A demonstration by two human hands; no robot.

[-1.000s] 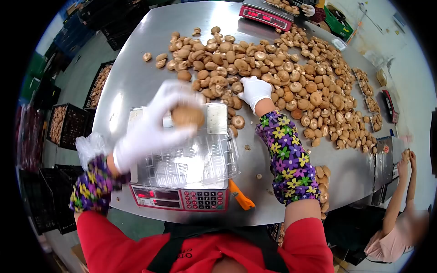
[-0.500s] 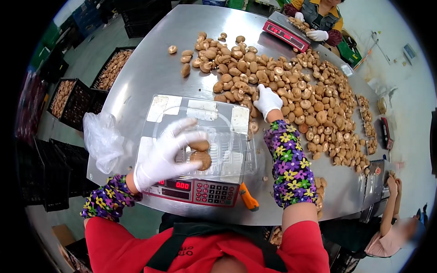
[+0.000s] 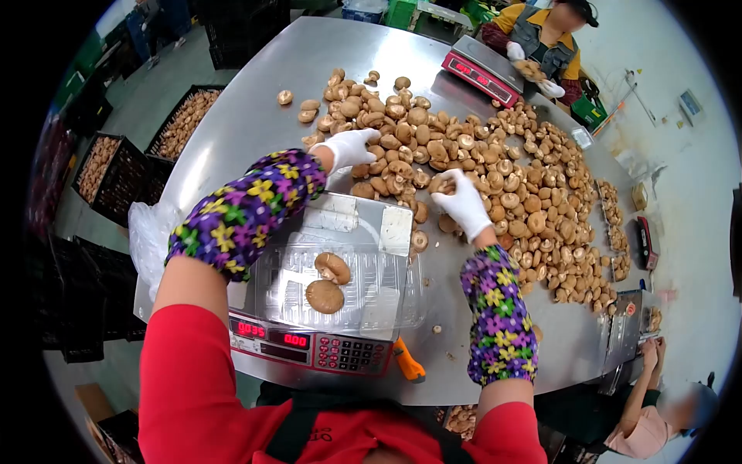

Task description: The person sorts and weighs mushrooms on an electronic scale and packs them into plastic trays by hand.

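Note:
Two brown mushrooms lie in a clear plastic tray on the red-framed scale, whose lit display includes 0.00. My left hand, in a white glove, reaches to the left part of the mushroom pile; its fingers are bent among the mushrooms, and whether it grips one is hidden. White-gloved too, my right hand has its fingers closed round a mushroom at the near edge of the pile, right of the scale.
An orange-handled tool lies right of the scale. Clear plastic bags rest at the table's left edge. Mushroom crates stand on the floor to the left. One person handles mushrooms by a far scale; another is at the right.
My left hand has let go of the mushrooms in the tray and moved forward to the pile. My right hand has drawn back slightly, now with a mushroom in its fingers. The view has shifted.

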